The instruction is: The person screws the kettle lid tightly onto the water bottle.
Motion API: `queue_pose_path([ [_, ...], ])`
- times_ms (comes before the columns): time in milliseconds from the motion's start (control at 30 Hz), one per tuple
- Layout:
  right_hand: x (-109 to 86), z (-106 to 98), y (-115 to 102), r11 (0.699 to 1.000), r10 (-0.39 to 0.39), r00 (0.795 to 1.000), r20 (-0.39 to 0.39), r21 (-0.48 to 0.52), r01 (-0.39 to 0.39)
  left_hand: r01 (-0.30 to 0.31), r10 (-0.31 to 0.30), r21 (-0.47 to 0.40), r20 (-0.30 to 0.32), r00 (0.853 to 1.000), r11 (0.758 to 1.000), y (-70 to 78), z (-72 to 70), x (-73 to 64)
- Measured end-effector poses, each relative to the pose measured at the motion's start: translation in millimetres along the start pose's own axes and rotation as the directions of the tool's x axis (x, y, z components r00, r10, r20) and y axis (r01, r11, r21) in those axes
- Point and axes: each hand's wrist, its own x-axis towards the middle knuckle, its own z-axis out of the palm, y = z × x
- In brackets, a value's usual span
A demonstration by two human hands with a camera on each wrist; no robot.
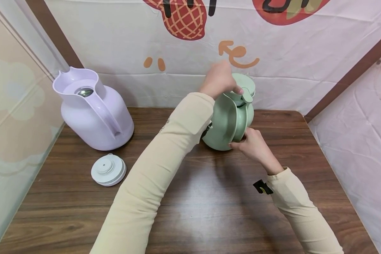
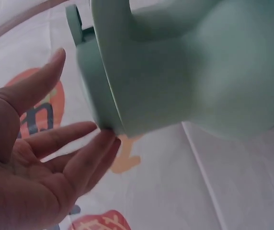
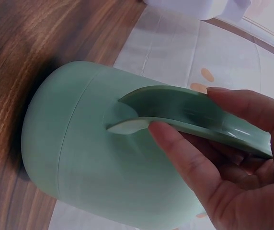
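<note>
A green thermos jug point(image 1: 221, 123) stands at the back of the table, its lid point(image 1: 243, 84) seated on top with a small lever. My left hand point(image 1: 220, 79) is over the lid. In the left wrist view its fingertips point(image 2: 109, 134) touch the lid's edge, while the thumb stands away from it. Lower down, my right hand point(image 1: 254, 144) holds the jug's handle point(image 1: 240, 121). The right wrist view shows the fingers around the handle point(image 3: 199, 115), the thumb along one side.
At the left is a lilac thermos jug point(image 1: 96, 116) with its mouth uncovered. A round white lid point(image 1: 108, 170) lies on the wooden table point(image 1: 209, 211) in front of it. Printed cloth point(image 1: 114, 42) hangs right behind both jugs.
</note>
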Motion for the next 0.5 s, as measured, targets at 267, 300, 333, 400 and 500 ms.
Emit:
queue_pose_path([
  [267, 0.4, -0.2, 0.9, 1.000, 0.005, 1.000, 0.004, 0.007, -0.005, -0.005, 0.005, 0.023, -0.011, 1.000, 1.000, -0.2, 3.7, 0.8],
  [300, 0.3, -0.3, 0.9, 1.000, 0.005, 1.000, 0.002, 0.005, -0.005, -0.001, 0.001, 0.018, -0.008, 1.000, 1.000, -0.9, 4.0, 1.8],
  [333, 0.2, -0.3, 0.9, 1.000, 0.005, 1.000, 0.001, 0.005, -0.005, 0.003, -0.003, 0.012, -0.001, 1.000, 1.000, -1.6, 4.0, 3.1],
  [400, 0.2, -0.2, 1.0, 1.000, 0.004, 1.000, -0.001, 0.007, -0.004, 0.012, -0.012, -0.006, 0.018, 1.000, 1.000, -3.2, 4.2, 5.5],
  [500, 0.0, 0.0, 1.4, 1.000, 0.004, 1.000, -0.001, 0.010, -0.004, 0.008, -0.006, -0.038, 0.041, 0.999, 0.999, -6.7, 4.0, 8.9],
])
